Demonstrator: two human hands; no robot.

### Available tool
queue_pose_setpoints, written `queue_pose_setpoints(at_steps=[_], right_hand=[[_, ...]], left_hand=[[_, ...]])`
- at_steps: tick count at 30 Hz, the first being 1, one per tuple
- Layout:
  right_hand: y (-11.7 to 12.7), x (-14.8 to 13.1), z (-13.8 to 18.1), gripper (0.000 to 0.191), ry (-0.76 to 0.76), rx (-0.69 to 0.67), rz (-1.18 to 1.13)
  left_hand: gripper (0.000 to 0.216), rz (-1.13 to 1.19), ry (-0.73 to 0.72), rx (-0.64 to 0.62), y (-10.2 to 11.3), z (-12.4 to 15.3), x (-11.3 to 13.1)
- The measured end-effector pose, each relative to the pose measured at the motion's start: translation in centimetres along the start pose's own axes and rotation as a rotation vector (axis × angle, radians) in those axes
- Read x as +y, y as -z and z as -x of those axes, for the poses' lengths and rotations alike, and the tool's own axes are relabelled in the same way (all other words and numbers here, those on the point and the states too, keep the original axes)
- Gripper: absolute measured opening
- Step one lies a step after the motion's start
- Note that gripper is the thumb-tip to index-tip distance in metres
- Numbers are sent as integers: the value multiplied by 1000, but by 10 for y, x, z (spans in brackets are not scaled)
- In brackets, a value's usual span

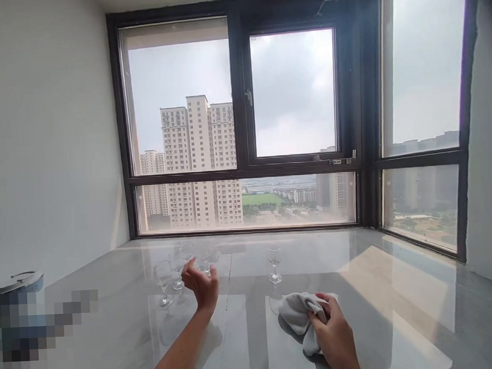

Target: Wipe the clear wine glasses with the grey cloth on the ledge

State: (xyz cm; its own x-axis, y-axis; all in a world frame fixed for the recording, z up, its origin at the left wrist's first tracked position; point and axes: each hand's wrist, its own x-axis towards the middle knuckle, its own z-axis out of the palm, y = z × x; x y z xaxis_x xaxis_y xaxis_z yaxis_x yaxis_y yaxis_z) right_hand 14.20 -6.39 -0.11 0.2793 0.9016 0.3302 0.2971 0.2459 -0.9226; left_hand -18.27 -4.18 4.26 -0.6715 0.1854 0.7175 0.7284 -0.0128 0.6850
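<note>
My right hand grips a crumpled light grey cloth low over the glossy grey ledge, right of centre. Further left, my left hand reaches out with thumb and fingers apart, holding nothing that I can see. Beside it several clear stemmed glasses stand in a group. One glass is at the near left, another stemmed glass just behind it, and those further back are partly hidden by my hand. A single stemmed glass stands upright apart from them, beyond the cloth.
A bucket with a lid stands at the far left, its lower part blurred out. Dark-framed windows rise behind the ledge and along the right. A white wall closes the left side. Sunlit patches and reflections cross the ledge.
</note>
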Motion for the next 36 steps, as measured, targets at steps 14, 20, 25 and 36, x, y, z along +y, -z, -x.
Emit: queue_pose_setpoints(at_steps=[14, 20, 25, 36], right_hand=[[-7, 5, -1, 40, 75, 40, -46], [-14, 15, -4, 38, 129, 47, -31], [-12, 11, -4, 38, 110, 42, -14], [-11, 4, 6, 38, 251, 38, 21]], left_hand=[[35, 90, 182, -432, -31, 9, -21], [36, 333, -442, -705, -23, 49, 10], [46, 354, -540, -883, -28, 72, 46], [54, 286, -492, -1043, -38, 103, 80]])
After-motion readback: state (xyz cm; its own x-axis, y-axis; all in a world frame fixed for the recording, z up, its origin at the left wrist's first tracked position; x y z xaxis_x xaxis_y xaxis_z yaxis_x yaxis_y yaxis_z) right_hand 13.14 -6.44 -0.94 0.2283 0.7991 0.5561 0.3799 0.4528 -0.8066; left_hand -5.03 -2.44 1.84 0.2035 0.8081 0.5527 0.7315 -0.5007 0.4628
